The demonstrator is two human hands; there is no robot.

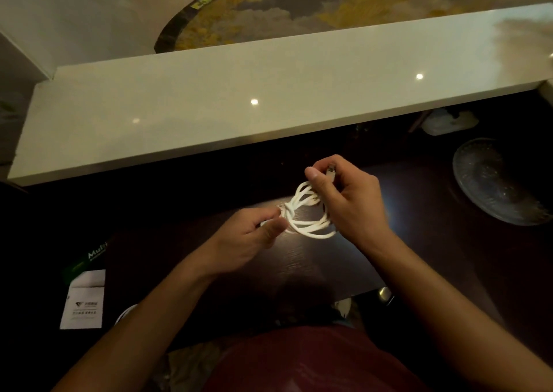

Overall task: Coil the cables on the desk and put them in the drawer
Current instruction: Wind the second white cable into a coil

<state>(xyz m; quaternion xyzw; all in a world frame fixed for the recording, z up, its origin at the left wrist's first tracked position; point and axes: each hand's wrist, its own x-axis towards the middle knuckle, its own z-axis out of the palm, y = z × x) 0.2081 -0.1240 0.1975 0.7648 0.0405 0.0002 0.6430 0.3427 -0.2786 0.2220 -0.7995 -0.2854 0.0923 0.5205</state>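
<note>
Holding a white cable [305, 212] between both hands, the person works above a dark wooden desk [314, 260]. The cable is gathered into several loose loops that hang in the air between the hands, above the desk's near middle, with a few turns cinched round the bundle at its left end. The left hand [251, 239] has its fingers curled, and its thumb and fingertips pinch the cable at that cinched spot. The right hand [347, 197] is raised a little higher, with its fingers curled round the upper loops; a small metallic connector [330, 171] shows between its thumb and forefinger, gripped there.

Beyond the hands, a long pale counter ledge [269, 92] runs across the view, with small points of light reflected on its glossy top. Past it lies a patterned floor [299, 8] in yellow and grey.

On the desk to the right, well apart from the hands, sits a clear glass dish [490, 182]. Behind it, under the ledge, is a pale object too dim to identify. At the left edge of the desk lie a white printed card [83, 301] and, just above it, a dark green package [89, 257] with white lettering. Another bit of white cord [125, 313] shows beside the left forearm. The person's dark red shirt [299, 361] fills the bottom.
</note>
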